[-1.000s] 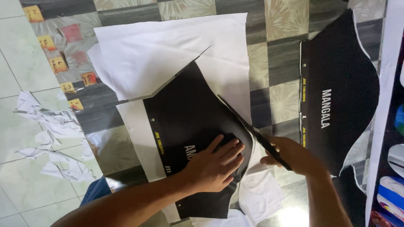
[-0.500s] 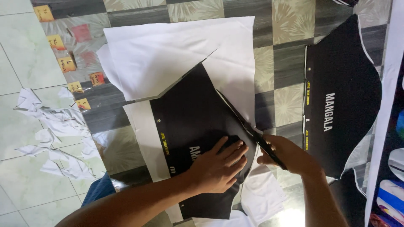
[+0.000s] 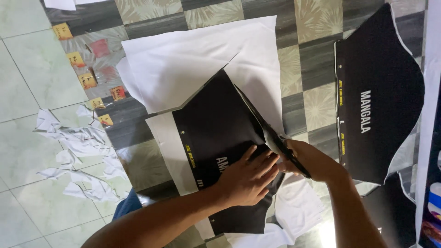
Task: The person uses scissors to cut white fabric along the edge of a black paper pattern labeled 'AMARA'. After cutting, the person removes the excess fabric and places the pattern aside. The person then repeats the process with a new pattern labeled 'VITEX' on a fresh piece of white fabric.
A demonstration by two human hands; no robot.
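A black printed sheet with a white margin [image 3: 216,124] lies on the tiled floor, over a larger white sheet [image 3: 193,59]. My left hand [image 3: 245,177] presses flat on the black sheet's lower part, fingers spread. My right hand [image 3: 312,160] grips black scissors [image 3: 280,142], whose blades run along the black sheet's right edge, where the white paper is parted from it.
A second black printed sheet [image 3: 376,92] lies at the right. White paper offcuts [image 3: 78,156] are scattered at the left, with small yellow and red notes [image 3: 87,80] above them. More white scraps [image 3: 298,206] lie under my right forearm. Colourful items [image 3: 432,197] line the far right edge.
The scissors and my right hand have crept a little further along the black sheet's right edge. My left hand stays pressed on the sheet. The view has shifted slightly.
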